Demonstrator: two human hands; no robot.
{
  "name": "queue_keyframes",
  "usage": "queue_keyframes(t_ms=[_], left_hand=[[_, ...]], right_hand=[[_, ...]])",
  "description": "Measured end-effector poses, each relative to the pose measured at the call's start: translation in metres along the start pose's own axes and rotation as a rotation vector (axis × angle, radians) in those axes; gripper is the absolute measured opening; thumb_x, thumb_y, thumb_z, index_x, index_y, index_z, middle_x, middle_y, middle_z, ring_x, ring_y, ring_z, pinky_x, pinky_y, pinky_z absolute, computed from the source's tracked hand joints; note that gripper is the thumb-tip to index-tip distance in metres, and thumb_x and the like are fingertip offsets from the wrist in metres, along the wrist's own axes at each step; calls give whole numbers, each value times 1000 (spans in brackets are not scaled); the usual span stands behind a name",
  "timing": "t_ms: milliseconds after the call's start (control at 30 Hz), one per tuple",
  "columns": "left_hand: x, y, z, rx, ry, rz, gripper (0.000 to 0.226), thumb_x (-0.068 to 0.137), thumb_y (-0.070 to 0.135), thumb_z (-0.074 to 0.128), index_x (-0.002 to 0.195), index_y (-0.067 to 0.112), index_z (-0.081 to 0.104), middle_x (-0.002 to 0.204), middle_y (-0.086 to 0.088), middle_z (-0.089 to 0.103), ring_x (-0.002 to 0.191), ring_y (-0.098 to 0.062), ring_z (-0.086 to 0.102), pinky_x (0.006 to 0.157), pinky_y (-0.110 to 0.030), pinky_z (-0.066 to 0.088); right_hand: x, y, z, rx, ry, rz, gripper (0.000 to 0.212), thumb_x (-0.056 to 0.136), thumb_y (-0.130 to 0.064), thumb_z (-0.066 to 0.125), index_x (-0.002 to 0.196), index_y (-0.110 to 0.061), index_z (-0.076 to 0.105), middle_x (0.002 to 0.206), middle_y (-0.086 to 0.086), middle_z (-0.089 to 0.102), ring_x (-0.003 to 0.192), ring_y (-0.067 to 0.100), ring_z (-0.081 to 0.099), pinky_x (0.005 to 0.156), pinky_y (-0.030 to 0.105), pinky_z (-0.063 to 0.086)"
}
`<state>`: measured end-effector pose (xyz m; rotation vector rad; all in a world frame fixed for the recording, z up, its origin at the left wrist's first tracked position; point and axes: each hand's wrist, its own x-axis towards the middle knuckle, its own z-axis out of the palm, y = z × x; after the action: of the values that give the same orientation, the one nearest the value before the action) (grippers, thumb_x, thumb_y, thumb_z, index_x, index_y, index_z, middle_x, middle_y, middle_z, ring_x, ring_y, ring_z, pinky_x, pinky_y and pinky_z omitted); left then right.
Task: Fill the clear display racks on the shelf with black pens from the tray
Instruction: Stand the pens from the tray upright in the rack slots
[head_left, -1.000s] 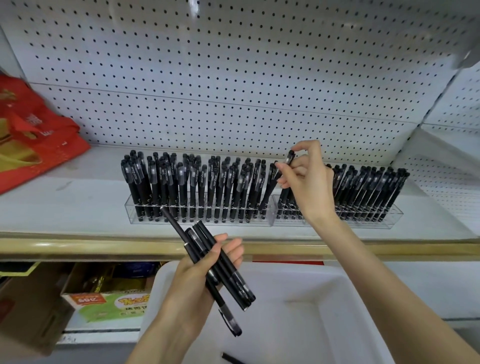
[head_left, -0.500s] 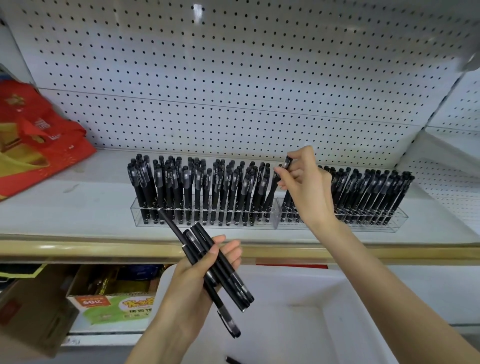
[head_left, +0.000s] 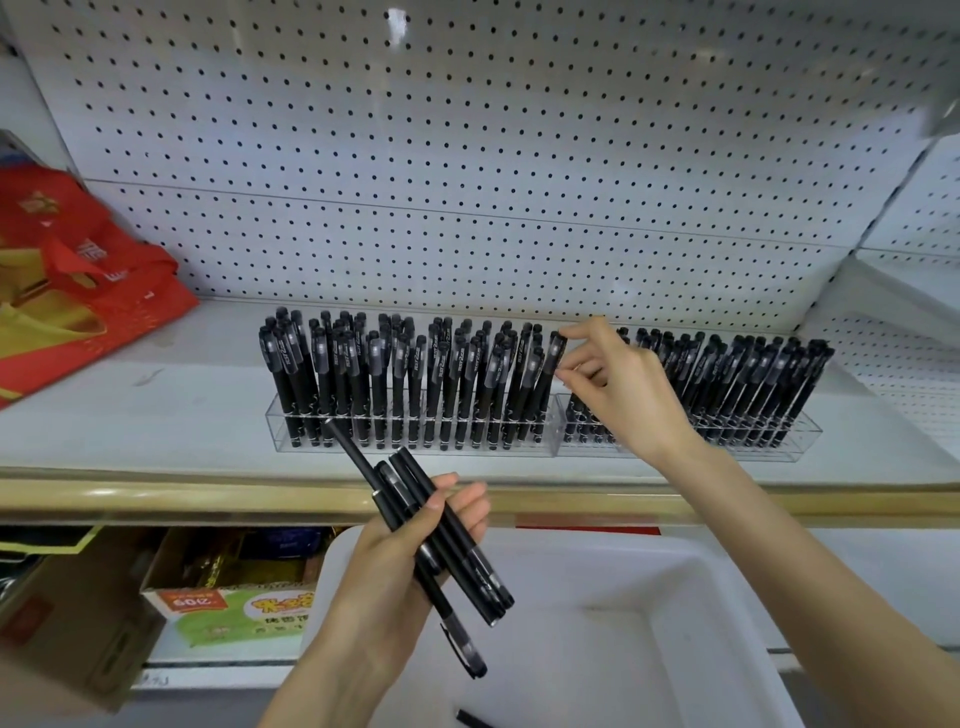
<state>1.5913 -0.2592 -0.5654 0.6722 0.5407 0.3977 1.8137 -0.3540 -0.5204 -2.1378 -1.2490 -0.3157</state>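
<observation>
Right hand (head_left: 618, 395) pinches the cap of one pen (head_left: 545, 384) between thumb and forefinger. The pen stands in the right end of the left rack (head_left: 415, 447) on the shelf (head_left: 156, 415), near upright, cap up, top leaning slightly right. Left hand (head_left: 395, 566) grips a bundle (head_left: 441, 525) of pens over the tray (head_left: 675, 597), long axes diagonal, upper left to lower right. Right rack (head_left: 753, 441) holds pens leaning the same way.

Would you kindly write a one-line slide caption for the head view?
Right hand pinches a black pen standing in a clear rack; left hand grips spare pens.
</observation>
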Motion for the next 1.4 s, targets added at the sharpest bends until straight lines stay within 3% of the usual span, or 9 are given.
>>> queue_keyframes(t_ms=[200,367,567,667,833,967,1167,1267,1400], left_hand=[[-2,-5,3,-1,3,-13,25,97,3,45,117,-3,59,105,-19,71,97,-28,70,83,-35,57],[-2,-4,0,-12,12,-13,25,98,3,44,117,-3,58,106,-20,71,97,-29,70,82,-35,57],[-1,0,2,59,-42,-32,23,97,3,45,114,-1,61,105,-19,71,98,-28,70,83,-33,57],[-3,-4,4,167,-135,-102,24,94,3,49,115,-1,61,106,-19,71,98,-29,70,82,-33,58],[-9,-20,10,282,-254,-186,22,94,6,51,111,-1,63,105,-22,71,97,-31,70,86,-35,57],[-11,-24,14,316,-298,-173,24,91,9,53,109,-1,64,105,-21,71,100,-31,69,89,-36,55],[-13,-22,11,362,-283,-151,21,94,7,52,107,-1,65,100,-21,72,95,-31,70,82,-33,56],[-15,-24,10,364,-256,-165,19,94,8,52,102,0,68,84,-15,70,80,-29,70,80,-37,56],[-16,-24,9,366,-247,-142,24,92,11,53,107,-2,65,77,-9,65,68,-24,66,93,-48,52]], right_hand=[[7,1,0,32,-50,-31,20,86,-11,69,102,-19,61,101,-8,65,83,6,65,76,33,56],[11,3,3,74,-89,14,27,88,-6,66,113,-15,62,93,-3,67,85,5,63,79,14,48],[2,-5,-2,166,-92,104,42,90,-11,64,131,-17,57,88,-10,68,80,-2,63,81,7,48],[-15,-16,-8,219,-11,138,34,91,-21,63,125,-21,63,83,-10,71,71,3,64,71,12,48],[-46,-44,-1,434,-409,115,9,88,-28,66,87,-24,75,77,-14,70,75,5,65,70,17,47],[-64,-49,4,634,-666,256,42,87,-30,68,68,7,60,59,5,51,61,12,44,62,25,36],[-61,-54,1,775,-583,434,29,90,-26,62,75,-1,68,72,4,67,73,9,61,77,21,53],[-56,-55,0,710,-532,433,23,93,-26,57,82,-13,72,72,-10,71,70,-2,63,65,15,47],[-53,-57,0,732,-499,423,28,98,-25,49,79,-12,64,71,-4,69,53,9,57,46,22,36]])
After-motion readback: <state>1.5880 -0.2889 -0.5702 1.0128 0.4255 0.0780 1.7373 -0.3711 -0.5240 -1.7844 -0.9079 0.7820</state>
